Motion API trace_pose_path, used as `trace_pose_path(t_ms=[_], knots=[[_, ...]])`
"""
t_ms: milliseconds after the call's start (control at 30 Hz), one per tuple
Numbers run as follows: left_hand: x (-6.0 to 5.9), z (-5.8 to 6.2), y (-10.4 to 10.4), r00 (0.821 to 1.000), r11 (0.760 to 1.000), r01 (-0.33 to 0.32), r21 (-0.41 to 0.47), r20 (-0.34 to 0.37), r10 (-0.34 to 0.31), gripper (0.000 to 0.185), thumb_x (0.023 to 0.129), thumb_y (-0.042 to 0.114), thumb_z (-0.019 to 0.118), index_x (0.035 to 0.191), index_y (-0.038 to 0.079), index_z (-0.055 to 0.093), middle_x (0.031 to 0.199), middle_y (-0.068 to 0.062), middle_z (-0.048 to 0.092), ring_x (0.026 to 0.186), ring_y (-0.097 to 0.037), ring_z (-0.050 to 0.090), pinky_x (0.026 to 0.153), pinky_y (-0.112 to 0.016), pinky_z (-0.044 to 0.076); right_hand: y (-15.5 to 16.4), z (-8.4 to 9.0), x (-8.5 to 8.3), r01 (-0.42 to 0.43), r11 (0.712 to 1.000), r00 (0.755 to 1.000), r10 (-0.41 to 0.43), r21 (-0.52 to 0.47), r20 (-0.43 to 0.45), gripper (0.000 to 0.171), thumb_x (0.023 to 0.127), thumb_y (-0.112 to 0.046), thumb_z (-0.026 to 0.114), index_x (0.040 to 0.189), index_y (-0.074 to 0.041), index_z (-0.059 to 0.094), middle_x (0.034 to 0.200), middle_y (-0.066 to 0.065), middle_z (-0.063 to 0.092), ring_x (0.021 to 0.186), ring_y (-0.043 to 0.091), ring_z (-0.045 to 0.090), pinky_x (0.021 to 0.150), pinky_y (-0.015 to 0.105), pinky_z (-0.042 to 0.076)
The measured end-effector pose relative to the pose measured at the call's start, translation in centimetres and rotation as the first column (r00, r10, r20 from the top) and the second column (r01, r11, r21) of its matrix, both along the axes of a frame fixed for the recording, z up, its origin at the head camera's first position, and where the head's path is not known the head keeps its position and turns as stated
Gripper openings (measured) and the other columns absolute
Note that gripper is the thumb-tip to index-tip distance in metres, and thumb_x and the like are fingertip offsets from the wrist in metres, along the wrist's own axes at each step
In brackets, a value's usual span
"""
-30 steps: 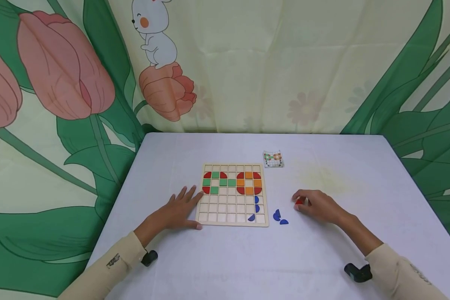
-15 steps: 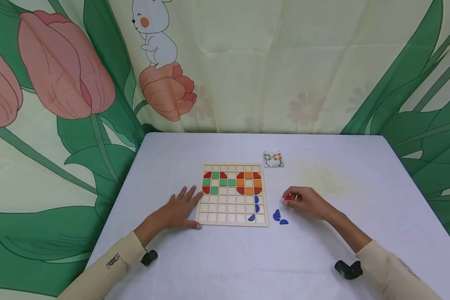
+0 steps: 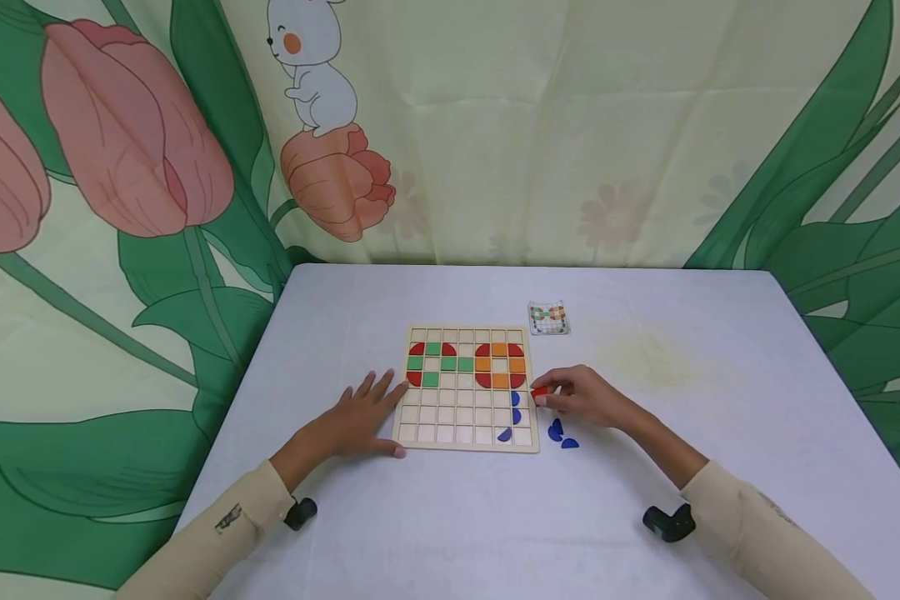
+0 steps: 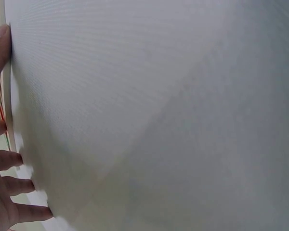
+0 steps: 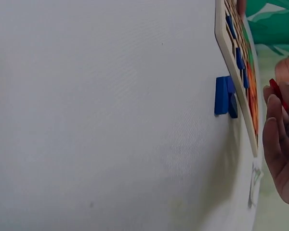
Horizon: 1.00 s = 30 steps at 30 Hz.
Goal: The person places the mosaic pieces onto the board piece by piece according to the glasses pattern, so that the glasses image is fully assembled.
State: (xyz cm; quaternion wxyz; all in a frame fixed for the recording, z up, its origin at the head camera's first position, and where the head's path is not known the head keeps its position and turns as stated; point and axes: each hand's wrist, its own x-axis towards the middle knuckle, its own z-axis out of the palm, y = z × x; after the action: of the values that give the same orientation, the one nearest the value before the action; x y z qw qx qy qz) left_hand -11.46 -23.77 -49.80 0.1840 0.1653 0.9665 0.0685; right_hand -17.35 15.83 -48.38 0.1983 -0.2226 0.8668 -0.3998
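Right hand: right hand (image 3: 587, 397) sits just right of frame centre in the head view, fingers pinched together on a small red piece (image 3: 539, 392).
Red piece: held at the right edge of the wooden grid board (image 3: 466, 388), level with the row under the orange-and-red ring; the right wrist view shows it thin and red between fingertips (image 5: 273, 103) at the right of the frame.
Left hand: left hand (image 3: 362, 417) lies flat, fingers spread and straight, against the board's left edge, left of centre.
Board: centre of the table (image 3: 645, 500); green-and-red and orange-and-red patterns fill its top rows, three blue pieces its lower right cells.
Loose pieces: two blue pieces (image 3: 560, 434) lie on the table just right of the board, below the right hand.
Pattern card: pattern card (image 3: 547, 318) lies above the board's upper right corner.
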Motion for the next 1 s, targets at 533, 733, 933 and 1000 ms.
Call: trace_pose_path(t_ms=[533, 733, 933, 1000], knots=[[0.1, 0.1, 0.0, 1.0, 1.0, 0.015, -0.007, -0.013, -0.015, 0.109, 0.077, 0.069, 0.073, 0.162, 0.023, 0.021, 0.169, -0.012, 0.012, 0.154, -0.044, 0.008, 0.114, -0.07, 0.023, -6.0, 0.6, -1.6, -0.074, 0.997, 0.997, 0.074, -0.033, 0.007, 0.025, 0.094, -0.013, 0.071, 0.118, -0.009, 0.075, 0.105, 0.005, 0.073, 0.074, 0.016, 0.057, 0.061, 0.02, 0.047], [0.0, 0.1, 0.0, 1.0, 1.0, 0.014, -0.006, -0.01, -0.014, 0.11, 0.077, 0.069, 0.073, 0.162, 0.023, 0.02, 0.17, -0.012, 0.011, 0.155, -0.044, 0.008, 0.115, -0.07, 0.023, -8.0, 0.5, -2.4, -0.096, 0.994, 0.995, 0.096, -0.048, -0.02, 0.022, 0.093, -0.007, 0.07, 0.114, -0.006, 0.074, 0.088, 0.004, 0.069, 0.068, 0.017, 0.062, 0.064, 0.024, 0.054], [0.0, 0.0, 0.0, 1.0, 1.0, 0.014, -0.009, -0.009, -0.015, 0.11, 0.077, 0.069, 0.072, 0.162, 0.023, 0.02, 0.17, -0.012, 0.011, 0.155, -0.044, 0.008, 0.115, -0.069, 0.023, -9.8, 0.2, -3.0, -0.058, 0.998, 0.998, 0.056, -0.039, -0.042, 0.022, 0.091, -0.007, 0.07, 0.112, -0.006, 0.075, 0.086, 0.002, 0.069, 0.066, 0.013, 0.061, 0.062, 0.026, 0.05], [0.0, 0.0, 0.0, 1.0, 1.0, 0.014, -0.009, -0.009, -0.014, 0.11, 0.077, 0.069, 0.072, 0.162, 0.023, 0.02, 0.17, -0.012, 0.011, 0.155, -0.044, 0.008, 0.115, -0.069, 0.023, -10.4, 0.0, -3.1, -0.047, 0.998, 0.998, 0.045, -0.029, -0.05, 0.021, 0.091, -0.008, 0.071, 0.112, -0.006, 0.075, 0.086, 0.002, 0.07, 0.067, 0.011, 0.06, 0.063, 0.026, 0.048]])
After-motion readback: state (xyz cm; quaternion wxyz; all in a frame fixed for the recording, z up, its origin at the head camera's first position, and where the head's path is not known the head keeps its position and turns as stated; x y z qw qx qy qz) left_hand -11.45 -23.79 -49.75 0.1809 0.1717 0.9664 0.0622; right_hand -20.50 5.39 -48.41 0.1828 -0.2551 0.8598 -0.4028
